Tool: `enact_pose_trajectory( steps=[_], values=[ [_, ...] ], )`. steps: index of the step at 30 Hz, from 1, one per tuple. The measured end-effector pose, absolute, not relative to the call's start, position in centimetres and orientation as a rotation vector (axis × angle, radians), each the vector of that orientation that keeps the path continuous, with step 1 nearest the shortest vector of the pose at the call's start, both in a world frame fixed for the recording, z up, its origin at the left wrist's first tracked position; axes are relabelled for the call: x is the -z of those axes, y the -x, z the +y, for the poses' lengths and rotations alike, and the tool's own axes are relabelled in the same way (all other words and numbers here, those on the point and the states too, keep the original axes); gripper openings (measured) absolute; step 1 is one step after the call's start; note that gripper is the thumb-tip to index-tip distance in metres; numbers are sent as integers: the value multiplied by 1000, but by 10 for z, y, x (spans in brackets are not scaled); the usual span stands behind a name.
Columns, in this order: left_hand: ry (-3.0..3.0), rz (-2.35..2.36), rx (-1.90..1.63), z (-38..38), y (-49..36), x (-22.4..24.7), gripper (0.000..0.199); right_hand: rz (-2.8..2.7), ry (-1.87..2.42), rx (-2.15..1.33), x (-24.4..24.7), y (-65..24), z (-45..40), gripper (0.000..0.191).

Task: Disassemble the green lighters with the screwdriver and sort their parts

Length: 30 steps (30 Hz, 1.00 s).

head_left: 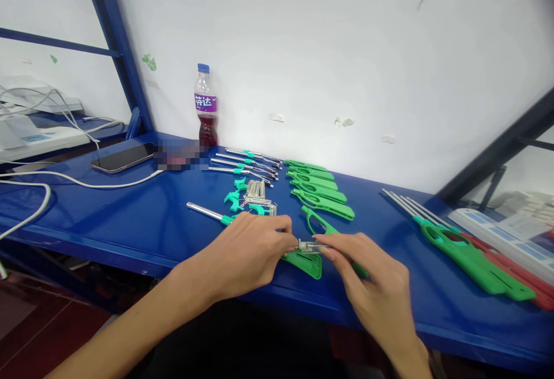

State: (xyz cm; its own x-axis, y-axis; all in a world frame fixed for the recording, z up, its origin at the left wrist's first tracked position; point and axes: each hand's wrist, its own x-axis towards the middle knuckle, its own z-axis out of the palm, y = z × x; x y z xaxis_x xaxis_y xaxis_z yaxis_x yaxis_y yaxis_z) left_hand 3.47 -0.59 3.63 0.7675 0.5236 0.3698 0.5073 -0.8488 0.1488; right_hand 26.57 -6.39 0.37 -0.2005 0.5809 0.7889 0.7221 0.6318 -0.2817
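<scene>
A small clear plastic lighter tank (309, 246) is held level over the bench. My right hand (376, 284) pinches its right end between thumb and fingers. At its left end, the closed fingers of my left hand (249, 249) grip the pale tip. Below the tank lies a green lighter handle shell (308, 265), partly covered by my left hand. Another green handle half (318, 220) reaches behind my right fingers. Just beyond my left hand lie a metal lighter barrel (205, 211) with a teal collar, teal triggers (234, 197) and several more clear tanks (256, 190).
On the blue bench (142, 217), several barrels with wires (242, 162) and green shells (322, 194) lie in rows. Finished-looking lighters (467, 258) lie right, beside a power strip (511, 240). A bottle (206, 108) stands at the wall; a phone (123, 157) and white cable (95, 184) lie left.
</scene>
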Motion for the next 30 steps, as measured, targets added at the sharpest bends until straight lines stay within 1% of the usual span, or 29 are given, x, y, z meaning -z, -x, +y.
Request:
enact_pose_trajectory(
  steps=[4, 7, 12, 21, 26, 30],
  values=[
    [-2974, 991, -671, 6, -20, -41, 28, -1815, 1107, 160, -4, -265, -64, 15],
    [-3014, 1185, -644, 20, -4, -44, 25, -1789, 1118, 135, -4, -265, -65, 13],
    [-2989, 1328, -583, 40, 12, -43, 19, -1772, 1128, 126, -4, -266, -67, 11],
    [-2988, 1406, -435, 40, 8, -43, 25, -1780, 1149, 81, -3, -264, -65, 11],
    [-3008, 1398, -426, 39, 10, -44, 30, -1785, 1165, 51, -3, -265, -64, 11],
    [-3004, 1375, -458, 38, 9, -44, 28, -1784, 1181, 37, -2, -266, -64, 11]
  ],
)
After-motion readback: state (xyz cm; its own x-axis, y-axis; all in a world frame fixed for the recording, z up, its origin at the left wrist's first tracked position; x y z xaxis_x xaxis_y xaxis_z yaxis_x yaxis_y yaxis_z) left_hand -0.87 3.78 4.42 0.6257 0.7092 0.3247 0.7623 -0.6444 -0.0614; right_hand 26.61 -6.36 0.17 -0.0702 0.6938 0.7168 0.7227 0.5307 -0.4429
